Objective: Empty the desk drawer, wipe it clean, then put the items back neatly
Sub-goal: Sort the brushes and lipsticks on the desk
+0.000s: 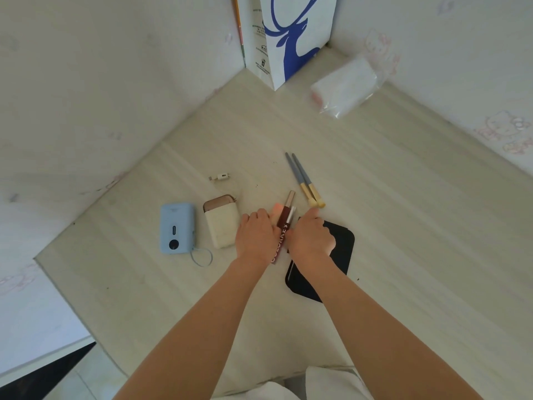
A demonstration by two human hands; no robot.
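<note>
1. We judge the items are out on the desk (pixel 375 226); drawer not in view
2. Our left hand (pixel 255 236) and right hand (pixel 310 241), fingers curled, flank the lip gloss tubes (pixel 285 216); actual grip unclear
3. Next: gather them squarely
4. Nearby: blue power bank (pixel 176 228), cream power bank (pixel 220 223), two brushes (pixel 304 180), black case (pixel 341 246) under the right hand

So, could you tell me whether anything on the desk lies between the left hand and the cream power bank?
Nothing visible does. The left hand rests just to the right of the cream power bank, with only a narrow strip of bare desk between them. The lip gloss tubes lie on the hand's other side.
</note>
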